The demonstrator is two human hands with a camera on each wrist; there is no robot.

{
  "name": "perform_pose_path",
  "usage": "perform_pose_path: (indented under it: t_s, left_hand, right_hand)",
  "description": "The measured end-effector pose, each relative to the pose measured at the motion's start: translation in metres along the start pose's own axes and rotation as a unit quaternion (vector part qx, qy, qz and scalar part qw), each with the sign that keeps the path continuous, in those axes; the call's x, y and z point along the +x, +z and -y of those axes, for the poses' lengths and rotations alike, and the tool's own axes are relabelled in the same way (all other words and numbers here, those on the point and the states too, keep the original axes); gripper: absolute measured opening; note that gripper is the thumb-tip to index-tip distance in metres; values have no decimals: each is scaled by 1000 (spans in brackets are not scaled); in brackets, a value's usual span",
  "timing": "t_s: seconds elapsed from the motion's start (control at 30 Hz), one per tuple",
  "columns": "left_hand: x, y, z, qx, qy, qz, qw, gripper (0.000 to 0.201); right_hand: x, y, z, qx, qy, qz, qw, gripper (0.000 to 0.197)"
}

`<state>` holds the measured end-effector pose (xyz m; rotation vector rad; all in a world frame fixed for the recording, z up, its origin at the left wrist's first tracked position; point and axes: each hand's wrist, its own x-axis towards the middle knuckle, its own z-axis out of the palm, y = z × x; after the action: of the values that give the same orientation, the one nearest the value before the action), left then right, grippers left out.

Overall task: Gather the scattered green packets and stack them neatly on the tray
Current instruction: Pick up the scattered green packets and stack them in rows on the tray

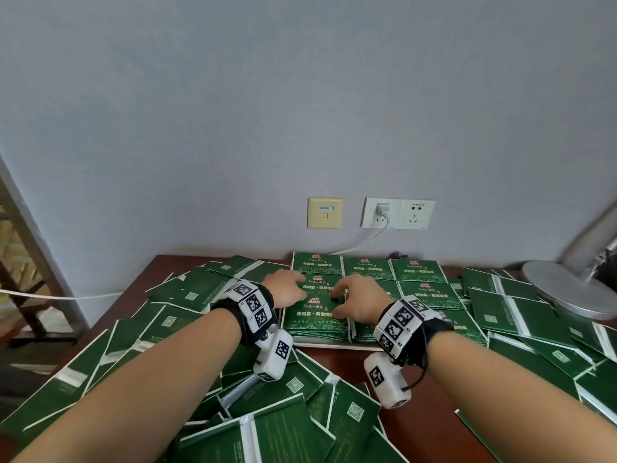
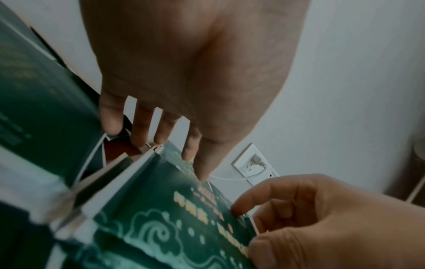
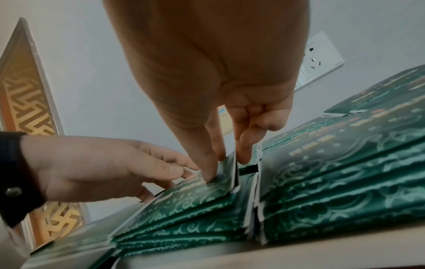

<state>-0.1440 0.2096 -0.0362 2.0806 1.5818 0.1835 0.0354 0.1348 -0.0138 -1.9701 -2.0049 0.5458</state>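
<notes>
Several stacks of green packets (image 1: 417,272) stand in rows on a pale tray (image 1: 320,344) at the back middle of the table. My right hand (image 1: 340,302) (image 3: 226,167) pinches the right edge of the top packet (image 1: 310,317) (image 3: 195,191) (image 2: 172,218) of the front left stack, thumb on top, fingers down in the gap beside it. My left hand (image 1: 288,289) (image 2: 177,156) lies over the same stack with straight fingers touching its far left edge. Many loose green packets (image 1: 350,412) lie scattered face down around the tray.
A round silver lamp base (image 1: 564,289) stands at the right back. Wall sockets (image 1: 397,213) with a white cable (image 1: 360,243) are behind the tray. A wooden lattice screen (image 1: 13,245) stands left of the table. A strip of bare brown tabletop (image 1: 340,357) shows before the tray.
</notes>
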Motion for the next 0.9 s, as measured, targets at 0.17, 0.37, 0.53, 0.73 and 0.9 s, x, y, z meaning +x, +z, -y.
perform_pose_path:
  t_s: [0.17, 0.37, 0.53, 0.73, 0.9]
  left_hand:
    - [-5, 1, -1, 45, 24, 17, 999, 65]
    - [-7, 6, -7, 131, 15, 42, 990, 67]
    - [-13, 4, -11, 153, 2, 11, 988, 67]
    - [-31, -6, -27, 126, 12, -27, 992, 56]
    - [-54, -6, -62, 62, 67, -78, 993, 41]
  right_hand:
    - [1, 3, -4, -86, -11, -2, 996, 41]
    - [-2, 9, -9, -124, -50, 9, 991, 38]
    - [-7, 6, -10, -100, -47, 3, 994, 36]
    - [-34, -25, -12, -67, -52, -19, 996, 36]
    - [-68, -51, -22, -45, -41, -55, 997, 35]
